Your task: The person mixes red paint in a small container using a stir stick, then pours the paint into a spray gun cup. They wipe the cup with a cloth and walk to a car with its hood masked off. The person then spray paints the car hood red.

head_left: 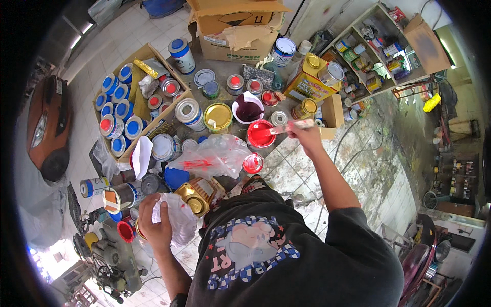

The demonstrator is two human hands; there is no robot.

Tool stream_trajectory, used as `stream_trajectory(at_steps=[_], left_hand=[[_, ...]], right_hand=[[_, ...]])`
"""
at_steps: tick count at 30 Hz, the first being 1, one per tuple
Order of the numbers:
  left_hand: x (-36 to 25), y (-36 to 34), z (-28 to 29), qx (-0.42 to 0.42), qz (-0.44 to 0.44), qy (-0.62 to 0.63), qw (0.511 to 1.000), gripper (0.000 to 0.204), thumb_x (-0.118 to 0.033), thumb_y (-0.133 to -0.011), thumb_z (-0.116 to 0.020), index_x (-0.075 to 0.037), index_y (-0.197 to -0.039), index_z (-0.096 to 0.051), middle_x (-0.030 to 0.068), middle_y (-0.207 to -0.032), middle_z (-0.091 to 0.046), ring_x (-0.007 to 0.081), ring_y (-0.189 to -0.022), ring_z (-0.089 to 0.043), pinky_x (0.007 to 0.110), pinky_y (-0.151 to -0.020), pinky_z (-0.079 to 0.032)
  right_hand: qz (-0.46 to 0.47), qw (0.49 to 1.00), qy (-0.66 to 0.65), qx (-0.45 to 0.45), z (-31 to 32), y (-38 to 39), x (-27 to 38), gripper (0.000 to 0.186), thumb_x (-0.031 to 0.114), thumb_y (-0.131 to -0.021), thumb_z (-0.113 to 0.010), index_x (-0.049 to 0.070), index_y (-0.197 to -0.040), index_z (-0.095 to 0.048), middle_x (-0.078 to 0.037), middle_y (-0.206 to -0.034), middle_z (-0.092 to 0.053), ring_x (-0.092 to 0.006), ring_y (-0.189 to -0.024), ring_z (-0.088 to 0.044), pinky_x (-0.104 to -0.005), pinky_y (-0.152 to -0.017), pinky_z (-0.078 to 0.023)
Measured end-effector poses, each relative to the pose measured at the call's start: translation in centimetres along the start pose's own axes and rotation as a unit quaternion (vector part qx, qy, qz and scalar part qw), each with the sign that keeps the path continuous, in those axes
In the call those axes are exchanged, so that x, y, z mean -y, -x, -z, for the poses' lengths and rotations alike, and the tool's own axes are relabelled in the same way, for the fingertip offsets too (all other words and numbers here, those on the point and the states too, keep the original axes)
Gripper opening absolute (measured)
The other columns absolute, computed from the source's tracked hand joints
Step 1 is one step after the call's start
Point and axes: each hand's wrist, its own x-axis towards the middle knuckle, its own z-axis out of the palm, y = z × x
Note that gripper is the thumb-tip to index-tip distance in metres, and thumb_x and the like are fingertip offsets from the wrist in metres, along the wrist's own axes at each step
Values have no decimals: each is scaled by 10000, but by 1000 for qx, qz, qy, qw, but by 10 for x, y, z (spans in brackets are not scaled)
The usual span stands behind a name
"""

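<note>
The right hand (305, 137) is gripping a flat stick (292, 126) over a paint can (260, 135) near the worktop (224, 70) edge; the left hand (155, 225) is curling, hold unclear.

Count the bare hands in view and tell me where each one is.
2: the left hand at a crumpled white sheet, lower left of centre; the right hand gripping a flat stirrer over an open can of red paint. No other hand shows.

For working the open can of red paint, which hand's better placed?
Right, probably: the right hand holds a flat stick reaching over the red paint. The left hand is farther off, at a white bag.
</note>
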Motion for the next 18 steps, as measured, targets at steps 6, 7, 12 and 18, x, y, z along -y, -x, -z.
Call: stream_trajectory(at_steps=[6,7,12,18], left_hand=[[-1,-5,-7,-4,3,-2,1000,174,-12,-911,-714,27,-1080,-709,170,-1098,-729,330,-1038,-696,416,-942,-533],[-2,-5,-10,-4,0,-4,1000,175,-15,-912,-711,29,-1081,-711,171,-1097,-729,332,-1033,-695,414,-945,-530],[-10,-15,-18,8,-7,9,1000,193,-5,-901,-719,28,-1091,-716,171,-1089,-728,330,-1031,-694,413,-945,-529],[-17,-25,-27,32,-13,34,999,195,-7,-894,-729,20,-1086,-716,164,-1085,-732,322,-1032,-699,409,-951,-526]], right_hand=[[8,990,-138,-22,46,36,13,277,69,-985,-717,-72,-1220,-678,-140,-1023,-753,-201,-876,-724,-346,-740,-592],[8,989,-146,-9,54,34,9,268,74,-994,-707,-54,-1227,-672,-138,-1019,-749,-205,-882,-716,-355,-768,-585],[17,984,-178,-7,63,36,0,226,90,-982,-732,-27,-1167,-677,-124,-1003,-745,-202,-841,-708,-352,-749,-586],[-46,978,-201,-35,29,7,-49,231,121,-966,-762,-9,-1135,-674,-106,-961,-735,-201,-791,-704,-335,-702,-595]])
